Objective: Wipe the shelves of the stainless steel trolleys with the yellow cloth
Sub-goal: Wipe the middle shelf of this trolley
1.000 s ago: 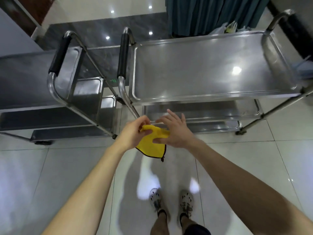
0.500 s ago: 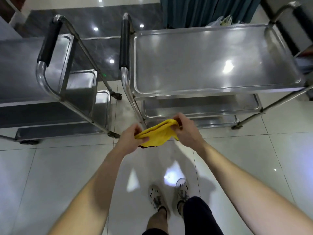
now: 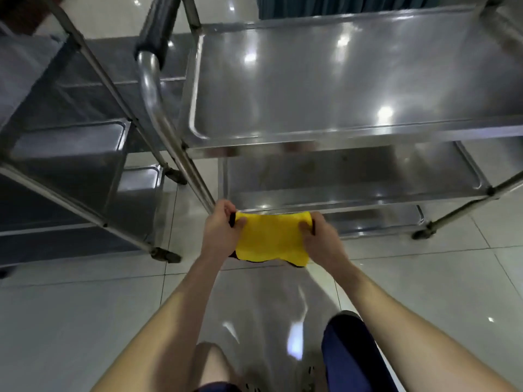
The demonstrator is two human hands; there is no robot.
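Observation:
A yellow cloth (image 3: 270,240) with a dark hem is stretched flat between my hands, in front of me above the tiled floor. My left hand (image 3: 219,232) pinches its left edge and my right hand (image 3: 321,240) pinches its right edge. Just beyond the cloth stands a stainless steel trolley (image 3: 339,131) with a wide top shelf, a middle shelf (image 3: 353,176) and a lower shelf under it. A second stainless steel trolley (image 3: 70,154) stands to the left, its shelves darker and partly cut off by the frame edge.
The right trolley's curved handle with a black grip (image 3: 154,38) rises between the two trolleys. Slanted steel legs and castors (image 3: 165,254) sit on the glossy tiled floor (image 3: 85,306). A dark curtain (image 3: 325,4) hangs behind. My knees show at the bottom.
The cloth has gone from bunched between my hands to spread flat and taut. I have moved closer to the trolleys, which now fill more of the view.

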